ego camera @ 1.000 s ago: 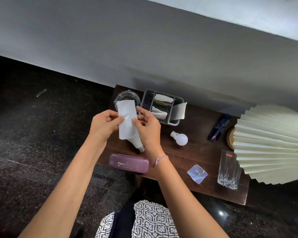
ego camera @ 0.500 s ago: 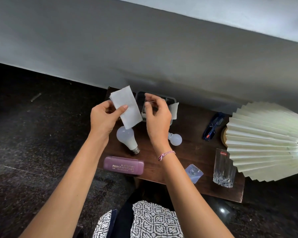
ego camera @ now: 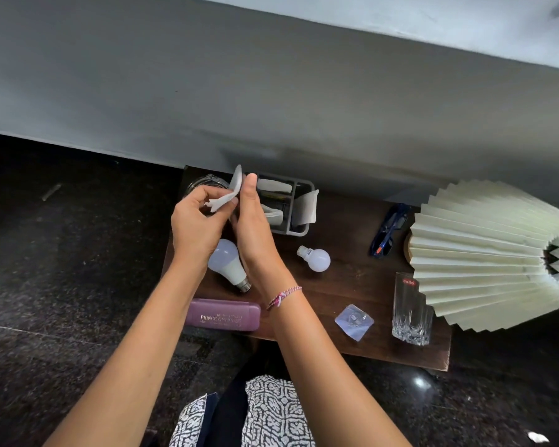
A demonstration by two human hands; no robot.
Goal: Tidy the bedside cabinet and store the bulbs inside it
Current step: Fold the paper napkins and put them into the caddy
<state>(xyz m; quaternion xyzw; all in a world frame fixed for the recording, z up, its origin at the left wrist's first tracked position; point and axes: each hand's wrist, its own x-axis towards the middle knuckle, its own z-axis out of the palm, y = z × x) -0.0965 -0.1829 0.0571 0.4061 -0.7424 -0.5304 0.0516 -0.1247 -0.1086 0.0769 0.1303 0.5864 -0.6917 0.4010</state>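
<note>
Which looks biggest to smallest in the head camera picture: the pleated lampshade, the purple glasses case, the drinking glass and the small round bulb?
1. Pleated lampshade, though it is cut off at the edge.
2. Purple glasses case.
3. Drinking glass, close to the case, so unsure.
4. Small round bulb.

- One head-worn camera looks steeply down (wide-angle, so edges bend) at the bedside cabinet (ego camera: 352, 291).
- Close in; forearms fill the foreground.

Dark matt wood cabinet top (ego camera: 346, 295), frosted bulbs (ego camera: 226, 262) with metal caps, pleated paper lampshade (ego camera: 484, 259), cut glass tumbler (ego camera: 412, 312).
</note>
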